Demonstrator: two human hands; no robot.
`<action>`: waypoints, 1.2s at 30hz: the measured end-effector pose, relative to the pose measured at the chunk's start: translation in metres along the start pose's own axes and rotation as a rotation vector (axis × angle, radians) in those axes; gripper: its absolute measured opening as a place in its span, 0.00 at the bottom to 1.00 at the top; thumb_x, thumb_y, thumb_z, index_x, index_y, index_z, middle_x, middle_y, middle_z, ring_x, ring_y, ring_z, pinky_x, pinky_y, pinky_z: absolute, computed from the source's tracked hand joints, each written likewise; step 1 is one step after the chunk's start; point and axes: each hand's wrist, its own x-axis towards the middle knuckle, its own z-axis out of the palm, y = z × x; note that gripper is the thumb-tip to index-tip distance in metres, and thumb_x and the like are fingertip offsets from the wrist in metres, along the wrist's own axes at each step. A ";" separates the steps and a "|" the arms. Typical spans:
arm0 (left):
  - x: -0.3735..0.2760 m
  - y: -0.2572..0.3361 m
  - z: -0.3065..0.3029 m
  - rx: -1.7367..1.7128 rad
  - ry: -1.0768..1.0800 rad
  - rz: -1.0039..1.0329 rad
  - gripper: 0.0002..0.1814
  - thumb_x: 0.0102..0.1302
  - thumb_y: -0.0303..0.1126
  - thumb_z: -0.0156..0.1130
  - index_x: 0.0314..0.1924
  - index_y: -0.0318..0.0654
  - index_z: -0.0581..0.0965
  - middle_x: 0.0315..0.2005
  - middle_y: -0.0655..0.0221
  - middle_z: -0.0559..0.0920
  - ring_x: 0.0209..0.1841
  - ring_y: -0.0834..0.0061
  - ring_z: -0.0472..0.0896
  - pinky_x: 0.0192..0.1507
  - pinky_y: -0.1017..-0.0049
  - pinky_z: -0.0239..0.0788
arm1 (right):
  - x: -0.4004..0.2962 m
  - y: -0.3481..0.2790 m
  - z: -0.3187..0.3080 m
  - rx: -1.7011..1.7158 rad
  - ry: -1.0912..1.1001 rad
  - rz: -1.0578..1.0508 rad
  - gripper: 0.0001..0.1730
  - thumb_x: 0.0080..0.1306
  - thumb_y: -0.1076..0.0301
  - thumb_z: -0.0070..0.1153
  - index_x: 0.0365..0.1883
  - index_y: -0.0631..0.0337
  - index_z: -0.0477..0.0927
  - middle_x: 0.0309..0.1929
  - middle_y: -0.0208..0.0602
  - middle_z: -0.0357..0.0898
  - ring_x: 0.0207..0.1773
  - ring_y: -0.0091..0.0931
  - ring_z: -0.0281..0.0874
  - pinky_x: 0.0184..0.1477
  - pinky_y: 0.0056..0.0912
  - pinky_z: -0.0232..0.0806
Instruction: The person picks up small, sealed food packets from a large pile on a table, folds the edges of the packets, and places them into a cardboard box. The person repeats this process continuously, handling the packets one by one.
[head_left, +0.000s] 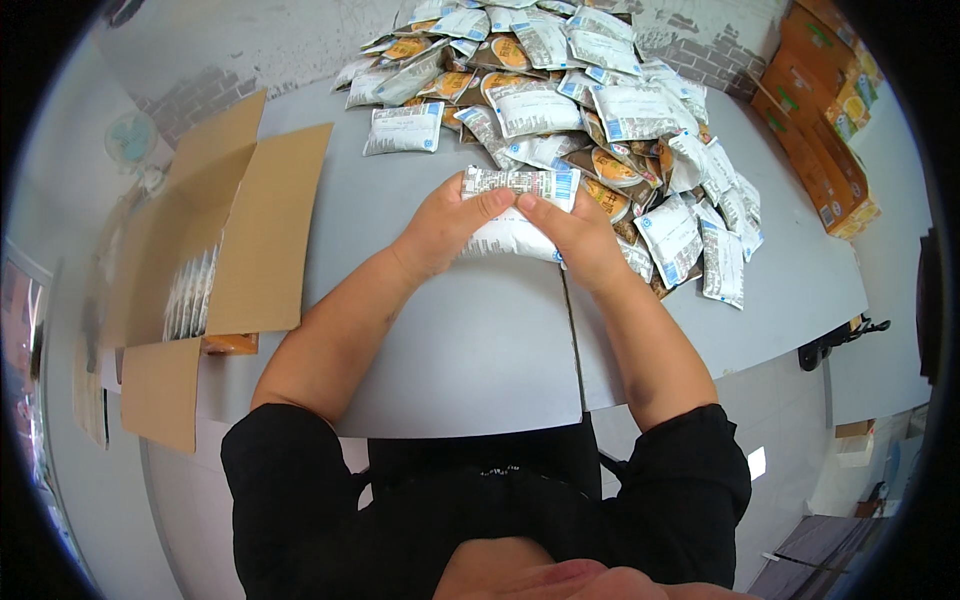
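Note:
Both hands hold one white, printed food pouch (511, 232) above the grey table, in front of a large heap of similar pouches. My left hand (440, 222) grips its left end and my right hand (581, 234) its right end; the two thumbs lie close together on its printed upper part. Just beyond, a single white pouch (403, 129) lies at the heap's left edge. The heap (540, 112) mixes white backs with brown and orange fronts. On the left stands an open cardboard box (262, 232), with several pouches (191, 292) upright in a row inside.
The grey table (450, 360) has a seam running towards my body. At its back right stand orange printed cartons (814, 127). Behind the heap is a wall with worn paint and a brick pattern. A small fan (130, 139) is beyond the cardboard box.

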 end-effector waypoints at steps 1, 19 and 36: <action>0.002 -0.001 0.000 0.008 0.021 0.012 0.26 0.66 0.46 0.62 0.53 0.32 0.69 0.43 0.66 0.80 0.43 0.79 0.78 0.44 0.78 0.72 | 0.001 0.000 0.001 -0.011 0.006 -0.016 0.20 0.67 0.60 0.57 0.53 0.63 0.74 0.44 0.30 0.79 0.44 0.19 0.75 0.46 0.24 0.68; 0.005 0.000 0.003 -0.332 0.250 0.192 0.20 0.72 0.42 0.53 0.56 0.37 0.67 0.49 0.68 0.77 0.50 0.75 0.77 0.55 0.74 0.69 | 0.005 0.008 -0.004 -0.191 0.145 -0.113 0.25 0.67 0.55 0.59 0.53 0.68 0.76 0.34 0.30 0.78 0.36 0.18 0.72 0.39 0.21 0.66; -0.010 -0.010 0.030 -0.099 0.296 0.075 0.22 0.73 0.52 0.50 0.41 0.36 0.72 0.31 0.74 0.75 0.33 0.86 0.68 0.35 0.81 0.64 | -0.013 0.009 0.025 -0.684 0.252 -0.326 0.23 0.71 0.53 0.48 0.36 0.69 0.78 0.30 0.53 0.80 0.34 0.46 0.79 0.38 0.42 0.69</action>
